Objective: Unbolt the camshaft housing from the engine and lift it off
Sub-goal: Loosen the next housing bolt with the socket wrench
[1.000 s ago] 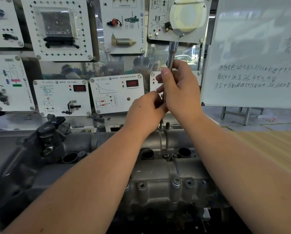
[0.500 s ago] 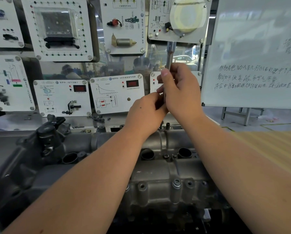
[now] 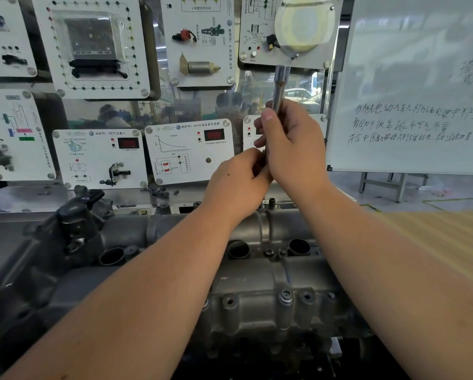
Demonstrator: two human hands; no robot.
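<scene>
In the middle of the frame, the right hand (image 3: 292, 149) holds a shiny metal tool (image 3: 278, 86) standing straight up. The left hand (image 3: 238, 182) curls around its lower part. The gray engine cover (image 3: 257, 283) sits below, across the bottom of the frame.

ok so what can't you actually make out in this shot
- Head view: the lower end of the socket extension and whatever bolt it meets, hidden behind the right hand and left hand.
- The left hand's grip: its fingers are on the far side.
- The camshaft housing's near edge, covered by the forearms.
- The whiteboard writing, cut off right.
</scene>
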